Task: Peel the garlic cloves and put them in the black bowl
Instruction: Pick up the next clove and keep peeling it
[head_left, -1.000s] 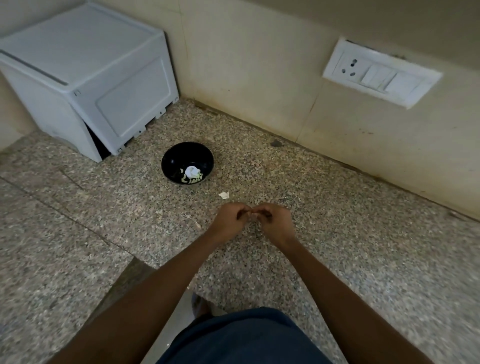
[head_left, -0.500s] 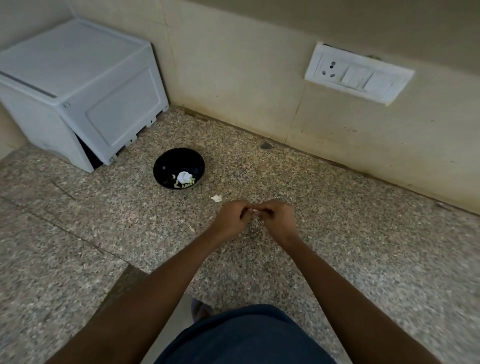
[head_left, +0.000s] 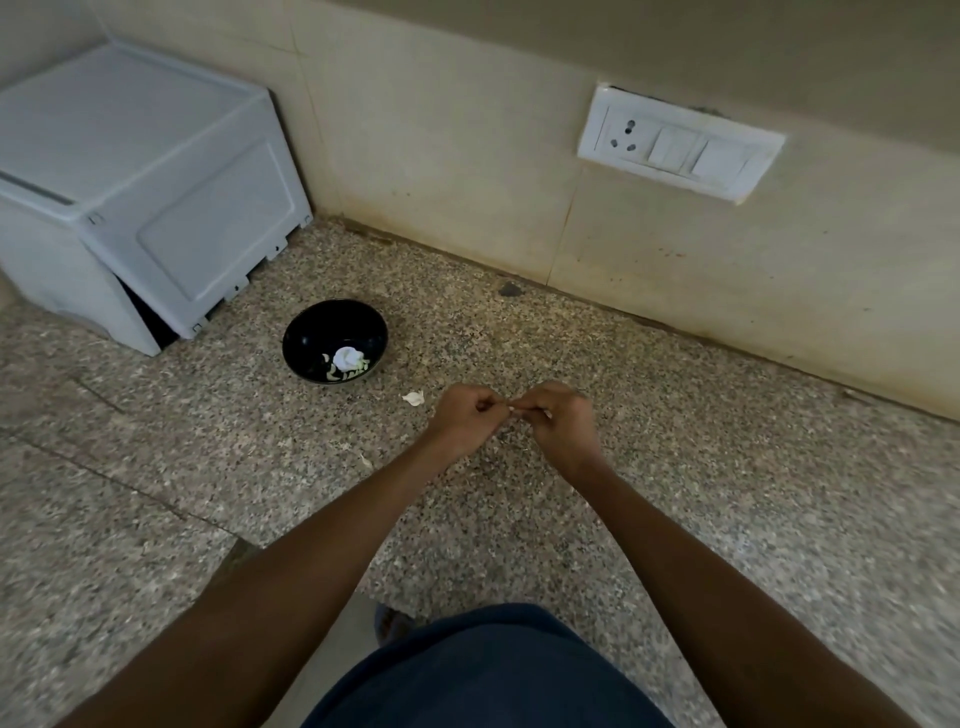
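Counter (head_left: 675, 467), speckled stone: bears all items below
White bin (head_left: 145, 208): far left, against the wall
Switch plate (head_left: 680, 143): far right, on the wall
Black bowl (head_left: 311, 332): far and left of the hands, nearer the left hand; open counter between; holds pale peeled pieces
Left hand (head_left: 465, 418), right hand (head_left: 563, 423): fingers curled, tips meeting, pinching a garlic clove (head_left: 511, 409), barely visible; its axis cannot be told
Peel scrap (head_left: 414, 398): just left of the left hand
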